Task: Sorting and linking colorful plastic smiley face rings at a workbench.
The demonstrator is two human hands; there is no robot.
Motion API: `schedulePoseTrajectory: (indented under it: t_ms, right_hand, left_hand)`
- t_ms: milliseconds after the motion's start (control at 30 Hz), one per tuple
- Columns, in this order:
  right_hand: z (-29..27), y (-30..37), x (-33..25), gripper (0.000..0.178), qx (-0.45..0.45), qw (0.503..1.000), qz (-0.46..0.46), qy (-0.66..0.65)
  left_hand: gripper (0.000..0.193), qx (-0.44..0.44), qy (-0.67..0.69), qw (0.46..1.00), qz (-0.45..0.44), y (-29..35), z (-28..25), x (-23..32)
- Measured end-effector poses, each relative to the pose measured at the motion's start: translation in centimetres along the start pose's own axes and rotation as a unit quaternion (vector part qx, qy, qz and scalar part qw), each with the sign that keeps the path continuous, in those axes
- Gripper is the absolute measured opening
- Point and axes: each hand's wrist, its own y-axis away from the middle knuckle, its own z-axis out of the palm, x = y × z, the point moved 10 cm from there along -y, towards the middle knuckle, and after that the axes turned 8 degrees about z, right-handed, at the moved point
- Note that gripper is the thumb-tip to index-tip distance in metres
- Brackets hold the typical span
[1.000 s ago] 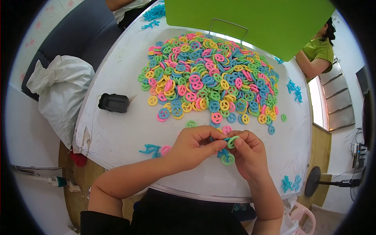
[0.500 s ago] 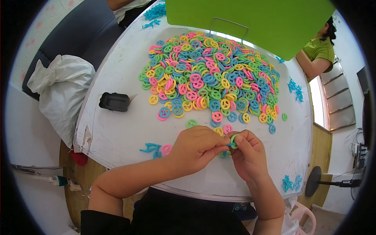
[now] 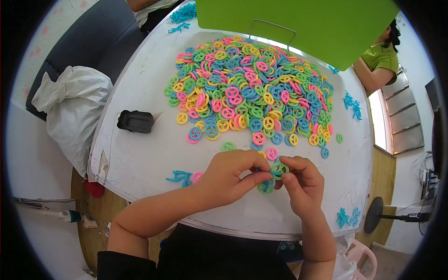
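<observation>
Between thumb and fingers, my right hand [image 3: 308, 186] grips a small green plastic wheel [image 3: 283, 168] with spokes. My left hand [image 3: 228, 177] is closed in a pinch at the wheel's left side, on a small blue plastic piece [image 3: 274, 174] that lies against the spokes; its far end is hidden by my fingertips. Just below, another green wheel with blue on it [image 3: 265, 188] rests on the table. Left of my left hand are several loose blue pieces [image 3: 179, 177] and a pink wheel [image 3: 197, 177], partly covered by the hand.
A large heap of pink, yellow, green and blue wheels [image 3: 252, 88] covers the middle of the white table [image 3: 154, 158]. Behind it stands a green panel [image 3: 298, 28]. A black container [image 3: 135, 122] sits at left, blue pieces [image 3: 343, 218] at right. A person [image 3: 380, 67] sits at far right.
The green wheel has turned from nearly edge-on to face up toward me. My right fingers have opened out a little around it, and the green wheel below is more exposed.
</observation>
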Motion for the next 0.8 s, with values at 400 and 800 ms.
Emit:
schedulePoseTrajectory:
  t_ms: [400,800]
  right_hand:
    - [2.3,1.0,-5.0,0.039,0.006,0.898,-0.231,0.374]
    - [0.5,0.3,1.2,0.022,-0.076,0.975,0.15,-0.144]
  left_hand:
    - [0.011,0.071,0.168,0.977,-0.111,1.4,0.4,-2.3]
    - [0.032,-0.015,-0.086,0.985,0.146,0.0,0.8,2.5]
